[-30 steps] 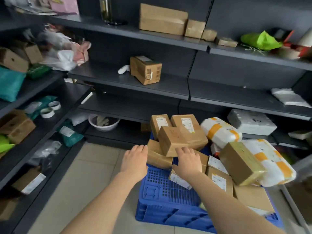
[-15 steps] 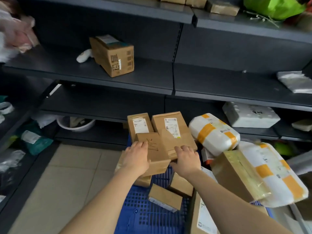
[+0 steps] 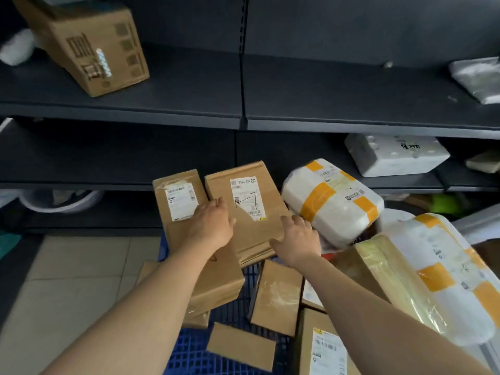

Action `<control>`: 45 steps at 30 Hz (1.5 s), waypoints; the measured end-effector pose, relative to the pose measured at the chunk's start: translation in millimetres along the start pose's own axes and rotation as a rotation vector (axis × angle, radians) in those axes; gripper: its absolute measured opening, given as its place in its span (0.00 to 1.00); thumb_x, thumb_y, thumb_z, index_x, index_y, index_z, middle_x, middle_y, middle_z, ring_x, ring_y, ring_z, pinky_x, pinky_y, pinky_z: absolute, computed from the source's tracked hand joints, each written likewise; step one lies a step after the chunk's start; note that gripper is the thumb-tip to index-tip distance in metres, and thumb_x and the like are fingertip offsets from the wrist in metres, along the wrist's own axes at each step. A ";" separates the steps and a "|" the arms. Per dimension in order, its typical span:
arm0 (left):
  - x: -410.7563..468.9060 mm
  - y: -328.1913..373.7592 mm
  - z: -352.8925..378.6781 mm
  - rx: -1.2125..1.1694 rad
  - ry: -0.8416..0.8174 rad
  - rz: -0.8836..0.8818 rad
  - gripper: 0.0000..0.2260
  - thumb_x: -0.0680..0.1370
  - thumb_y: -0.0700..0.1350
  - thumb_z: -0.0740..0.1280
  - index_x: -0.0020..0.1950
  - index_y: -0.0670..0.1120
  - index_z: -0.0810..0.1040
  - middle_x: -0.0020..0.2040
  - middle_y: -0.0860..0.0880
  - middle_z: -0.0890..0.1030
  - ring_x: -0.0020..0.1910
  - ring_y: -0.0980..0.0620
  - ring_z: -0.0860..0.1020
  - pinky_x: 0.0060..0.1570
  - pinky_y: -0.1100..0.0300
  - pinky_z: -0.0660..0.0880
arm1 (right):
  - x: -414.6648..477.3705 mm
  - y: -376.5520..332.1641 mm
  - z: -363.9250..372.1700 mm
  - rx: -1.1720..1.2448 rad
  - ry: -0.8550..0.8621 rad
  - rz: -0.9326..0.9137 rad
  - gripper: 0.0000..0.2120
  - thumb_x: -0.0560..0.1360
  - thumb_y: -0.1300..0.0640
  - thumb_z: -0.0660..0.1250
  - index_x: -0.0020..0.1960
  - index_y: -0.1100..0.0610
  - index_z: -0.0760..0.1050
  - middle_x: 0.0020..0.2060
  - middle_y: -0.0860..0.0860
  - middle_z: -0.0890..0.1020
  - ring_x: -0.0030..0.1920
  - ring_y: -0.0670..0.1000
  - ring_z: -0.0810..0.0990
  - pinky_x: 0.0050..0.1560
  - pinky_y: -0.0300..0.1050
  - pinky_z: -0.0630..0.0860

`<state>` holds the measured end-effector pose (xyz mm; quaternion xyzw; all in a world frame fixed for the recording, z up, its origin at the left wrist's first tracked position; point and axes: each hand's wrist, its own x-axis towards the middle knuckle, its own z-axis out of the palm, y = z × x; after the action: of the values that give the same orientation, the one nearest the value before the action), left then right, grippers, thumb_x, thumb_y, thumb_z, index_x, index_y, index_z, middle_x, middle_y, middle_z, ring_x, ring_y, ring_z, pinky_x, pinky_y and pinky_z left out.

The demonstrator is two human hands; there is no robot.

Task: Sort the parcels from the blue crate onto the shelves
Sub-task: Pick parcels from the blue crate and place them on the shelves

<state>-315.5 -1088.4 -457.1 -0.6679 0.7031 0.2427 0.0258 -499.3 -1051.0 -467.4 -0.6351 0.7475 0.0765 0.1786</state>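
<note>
Parcels fill the blue crate [image 3: 189,355] at the bottom middle of the frame, and both hands are at one of them. It is a flat brown parcel [image 3: 259,239] with one white label, lying at the far end of the crate, in the centre of the frame. The left hand [image 3: 211,226] lies on its left edge with the fingers nearly straight, not closed around anything. The right hand [image 3: 297,244] is at its right edge, fingers spread wide and the thumb lying on the parcel. Neither hand has a closed grip on it.

Just left of this parcel, touching it, lies one labelled box [image 3: 176,196]. Under the left forearm lies one plain box [image 3: 216,282]. Lower in the crate I count two smaller ones: a small box [image 3: 276,296] under the right forearm and a second small box [image 3: 240,345] near the bottom edge. One more box with a label [image 3: 324,350] is at the lower right.

At the right side are two parcels in white wrap with orange tape, the nearer white parcel [image 3: 446,274] and the farther white parcel [image 3: 332,201]. Between them lies one taped brown box [image 3: 384,269].

On the upper shelf [image 3: 189,85] are two things: one printed brown box [image 3: 89,44] in the upper left and one grey bag [image 3: 476,77] in the upper right. One white foam box [image 3: 395,155] sits on the shelf below, at the right.
</note>
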 end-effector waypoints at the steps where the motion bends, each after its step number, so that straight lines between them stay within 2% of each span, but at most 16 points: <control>1: 8.5 1.2 3.1 -0.001 0.000 -0.032 0.30 0.82 0.52 0.58 0.78 0.41 0.51 0.76 0.41 0.62 0.74 0.42 0.62 0.73 0.48 0.59 | 8.8 3.3 3.6 0.023 -0.003 0.008 0.30 0.76 0.43 0.64 0.73 0.53 0.60 0.69 0.55 0.68 0.69 0.58 0.65 0.66 0.54 0.66; 4: 31.6 3.4 16.0 -0.002 -0.017 -0.190 0.29 0.82 0.53 0.57 0.78 0.42 0.52 0.68 0.42 0.72 0.65 0.43 0.71 0.64 0.46 0.65 | 33.1 13.0 13.5 0.114 -0.005 0.031 0.35 0.75 0.45 0.65 0.76 0.55 0.55 0.73 0.56 0.64 0.71 0.59 0.64 0.69 0.55 0.64; 6: 41.0 3.8 25.4 0.017 -0.041 -0.282 0.23 0.81 0.53 0.57 0.72 0.43 0.63 0.56 0.46 0.77 0.59 0.45 0.74 0.59 0.49 0.63 | 46.3 18.7 21.0 0.194 -0.032 0.067 0.39 0.75 0.45 0.66 0.78 0.56 0.51 0.73 0.56 0.64 0.72 0.59 0.64 0.70 0.56 0.64; 8: 45.4 6.0 33.9 0.005 -0.037 -0.328 0.17 0.81 0.54 0.56 0.63 0.45 0.71 0.47 0.49 0.76 0.55 0.46 0.76 0.58 0.50 0.61 | 55.6 23.7 28.9 0.297 -0.063 0.104 0.40 0.75 0.43 0.66 0.78 0.57 0.51 0.71 0.56 0.67 0.71 0.59 0.66 0.69 0.56 0.66; 11: 45.0 13.8 43.0 -0.035 0.000 -0.363 0.17 0.82 0.55 0.55 0.60 0.45 0.74 0.53 0.47 0.79 0.58 0.46 0.75 0.64 0.49 0.59 | 59.4 31.0 36.8 0.459 -0.068 0.113 0.34 0.75 0.44 0.67 0.74 0.55 0.60 0.67 0.55 0.72 0.66 0.58 0.72 0.64 0.54 0.71; 13: 43.2 16.5 47.6 -0.097 0.029 -0.386 0.17 0.82 0.54 0.54 0.62 0.45 0.74 0.57 0.47 0.79 0.61 0.46 0.74 0.67 0.48 0.57 | 57.7 34.6 37.4 0.541 -0.028 0.107 0.27 0.75 0.48 0.68 0.70 0.54 0.65 0.65 0.54 0.74 0.64 0.57 0.74 0.61 0.52 0.73; 16: 40.4 17.1 54.2 -0.276 0.046 -0.409 0.17 0.82 0.52 0.55 0.67 0.47 0.71 0.61 0.46 0.78 0.65 0.45 0.72 0.71 0.47 0.57 | 52.6 36.5 33.3 0.594 0.030 0.060 0.23 0.75 0.53 0.67 0.69 0.53 0.68 0.65 0.52 0.73 0.64 0.56 0.74 0.60 0.50 0.72; 19: 31.2 22.6 56.3 -0.445 0.062 -0.422 0.21 0.83 0.49 0.56 0.74 0.45 0.65 0.70 0.43 0.72 0.70 0.43 0.67 0.72 0.47 0.59 | 47.1 38.0 26.5 0.635 0.077 0.059 0.26 0.75 0.55 0.67 0.72 0.53 0.65 0.66 0.53 0.73 0.63 0.57 0.75 0.59 0.51 0.73; 21: 24.2 27.3 56.9 -0.546 0.060 -0.437 0.24 0.83 0.48 0.56 0.78 0.44 0.57 0.74 0.43 0.66 0.72 0.43 0.65 0.72 0.52 0.61 | 46.5 41.0 24.0 0.700 0.058 0.074 0.30 0.75 0.56 0.67 0.74 0.55 0.60 0.62 0.53 0.75 0.63 0.57 0.74 0.59 0.51 0.73; 22: 22.1 28.8 58.6 -0.604 0.052 -0.452 0.25 0.83 0.48 0.56 0.79 0.44 0.54 0.75 0.44 0.64 0.72 0.43 0.66 0.68 0.56 0.64 | 47.5 42.7 24.5 0.700 0.035 0.077 0.31 0.75 0.55 0.68 0.75 0.55 0.60 0.62 0.54 0.75 0.63 0.57 0.73 0.61 0.52 0.72; 24: 19.1 32.4 62.9 -0.703 0.049 -0.481 0.25 0.84 0.46 0.56 0.79 0.45 0.52 0.75 0.45 0.64 0.70 0.44 0.67 0.60 0.57 0.67 | 50.1 45.3 27.8 0.688 -0.019 0.096 0.31 0.75 0.54 0.67 0.75 0.57 0.62 0.64 0.56 0.71 0.67 0.58 0.69 0.68 0.54 0.68; 27: 18.1 35.2 71.1 -0.804 0.047 -0.509 0.26 0.83 0.45 0.56 0.80 0.46 0.50 0.76 0.45 0.62 0.70 0.44 0.67 0.59 0.57 0.68 | 49.5 49.1 37.2 0.690 -0.056 0.102 0.27 0.77 0.55 0.65 0.74 0.57 0.64 0.66 0.56 0.67 0.69 0.58 0.64 0.70 0.50 0.63; 30: 16.6 37.7 75.1 -0.869 0.031 -0.529 0.28 0.83 0.43 0.56 0.80 0.49 0.46 0.76 0.47 0.63 0.63 0.46 0.71 0.51 0.59 0.67 | 45.4 52.4 44.8 0.795 -0.087 0.132 0.30 0.78 0.57 0.63 0.77 0.49 0.58 0.70 0.54 0.66 0.69 0.57 0.67 0.68 0.51 0.67; 33: 12.4 37.6 77.9 -0.951 0.050 -0.538 0.29 0.83 0.41 0.57 0.80 0.52 0.46 0.75 0.48 0.64 0.64 0.46 0.71 0.54 0.56 0.70 | 40.5 51.9 44.6 0.855 -0.084 0.121 0.31 0.78 0.59 0.62 0.78 0.48 0.56 0.70 0.50 0.71 0.67 0.54 0.71 0.64 0.48 0.71; 37: 4.5 38.0 76.7 -1.021 0.086 -0.547 0.29 0.82 0.40 0.59 0.79 0.54 0.49 0.74 0.49 0.65 0.68 0.45 0.69 0.65 0.51 0.69 | 35.5 54.8 32.6 0.860 -0.018 0.095 0.30 0.78 0.59 0.62 0.77 0.47 0.57 0.70 0.48 0.71 0.67 0.53 0.71 0.63 0.48 0.71; 45: -14.4 53.1 55.3 -1.134 0.230 -0.509 0.26 0.82 0.40 0.59 0.78 0.56 0.56 0.71 0.51 0.69 0.67 0.47 0.70 0.63 0.52 0.70 | 20.3 56.4 0.7 0.826 0.170 0.040 0.30 0.77 0.51 0.65 0.76 0.44 0.60 0.70 0.49 0.70 0.69 0.54 0.68 0.68 0.58 0.68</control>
<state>-380.4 -1054.9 -484.3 -0.7457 0.2826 0.4906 -0.3512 -556.9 -1059.2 -481.8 -0.4995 0.7399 -0.2787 0.3541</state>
